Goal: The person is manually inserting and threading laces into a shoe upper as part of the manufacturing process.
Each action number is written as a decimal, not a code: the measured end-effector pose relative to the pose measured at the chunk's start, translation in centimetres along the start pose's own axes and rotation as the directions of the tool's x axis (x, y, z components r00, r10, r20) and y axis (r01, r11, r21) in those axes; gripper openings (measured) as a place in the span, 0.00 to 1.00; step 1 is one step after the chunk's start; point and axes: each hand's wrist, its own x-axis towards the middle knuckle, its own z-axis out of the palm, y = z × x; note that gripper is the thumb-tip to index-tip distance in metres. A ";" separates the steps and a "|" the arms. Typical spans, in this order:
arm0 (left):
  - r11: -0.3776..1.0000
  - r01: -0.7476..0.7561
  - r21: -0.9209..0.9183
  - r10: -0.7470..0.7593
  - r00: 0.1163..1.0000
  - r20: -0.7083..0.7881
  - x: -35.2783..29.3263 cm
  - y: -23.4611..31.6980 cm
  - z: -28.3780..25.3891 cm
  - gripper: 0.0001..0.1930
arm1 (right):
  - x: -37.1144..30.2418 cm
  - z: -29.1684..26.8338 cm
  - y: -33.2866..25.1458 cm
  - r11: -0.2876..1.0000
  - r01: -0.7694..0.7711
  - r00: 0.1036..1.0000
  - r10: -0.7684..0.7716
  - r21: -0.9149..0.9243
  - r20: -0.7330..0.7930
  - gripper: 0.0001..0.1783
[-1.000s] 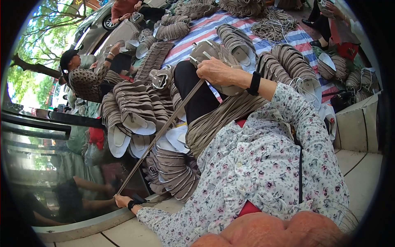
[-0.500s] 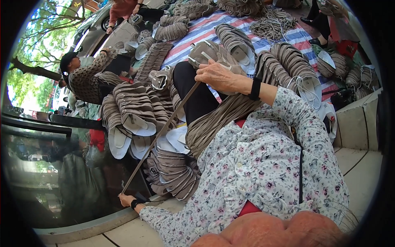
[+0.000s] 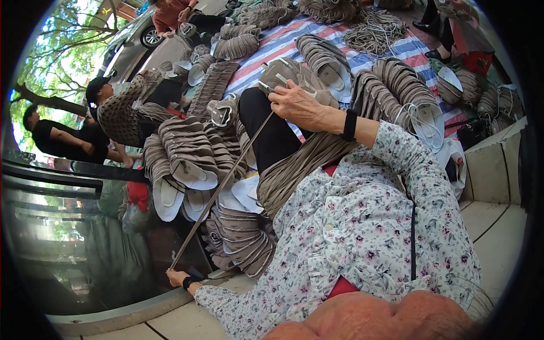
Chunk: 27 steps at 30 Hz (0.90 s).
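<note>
A taupe mesh shoe upper (image 3: 279,72) with pale eyelet edging rests on my raised black-clad knee. My right hand (image 3: 303,107) is closed on it, with fingers and thumb pinched near its lacing. From there a flat taupe shoelace (image 3: 218,190) stretches taut down to the lower left. At its far end my left hand (image 3: 177,277), held low beside the dark glass panel, pinches the lace. Across my lap drapes a thick bundle of matching shoelaces (image 3: 309,164). How the lace passes through the upper is hidden behind my right fingers.
Stacks of nested shoe uppers (image 3: 184,150) with white insoles stand to the left, and more stacks (image 3: 396,90) to the right. A striped tarp (image 3: 277,42) lies beyond. The glass panel (image 3: 96,243) borders my left side. A seated co-worker (image 3: 122,110) sits at the far left.
A person in black has come into view at the far left behind the seated co-worker. My hands hold nearly the same places, and the lace stays taut.
</note>
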 end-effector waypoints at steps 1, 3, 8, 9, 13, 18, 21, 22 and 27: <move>1.000 -0.009 0.027 0.008 1.000 0.003 0.3 0.1 0.0 0.18 | -0.1 -0.1 0.0 1.000 -0.004 1.000 0.004 0.002 -0.002 0.03; 0.998 -0.023 0.053 0.023 1.000 0.005 0.9 0.4 0.0 0.17 | -0.2 -0.3 0.1 1.000 -0.023 1.000 0.023 0.017 -0.002 0.04; 0.999 0.037 -0.004 -0.037 0.999 -0.019 -2.2 0.0 0.9 0.15 | -0.4 -0.3 0.1 0.995 -0.081 0.996 0.078 0.062 0.042 0.05; 0.999 0.036 -0.003 -0.036 0.999 -0.020 -2.5 0.0 1.0 0.15 | -0.4 -0.1 0.1 0.992 -0.099 0.994 0.095 0.082 0.045 0.05; 0.998 0.046 -0.049 -0.045 0.999 0.011 -2.7 -0.5 0.8 0.15 | -0.5 0.7 0.5 0.990 -0.120 0.992 0.118 0.080 0.034 0.05; 0.995 0.082 -0.059 -0.078 0.994 0.071 -3.3 -1.1 0.9 0.13 | 0.2 0.3 1.4 0.883 -0.174 0.960 0.251 0.437 -0.126 0.03; 0.987 0.137 -0.090 -0.130 0.989 0.072 -3.5 -1.6 1.4 0.09 | 0.1 -0.7 2.5 0.523 -0.375 0.909 0.370 0.766 0.192 0.07; 0.987 0.135 -0.084 -0.127 0.987 0.098 -3.3 -2.1 1.5 0.07 | 0.1 -1.3 3.0 0.522 -0.372 0.911 0.365 0.768 0.193 0.07; 0.998 0.041 -0.051 -0.020 0.933 0.358 -6.3 -1.4 5.6 0.06 | -4.8 -6.3 11.6 -0.184 -0.086 0.811 0.558 0.979 0.176 0.15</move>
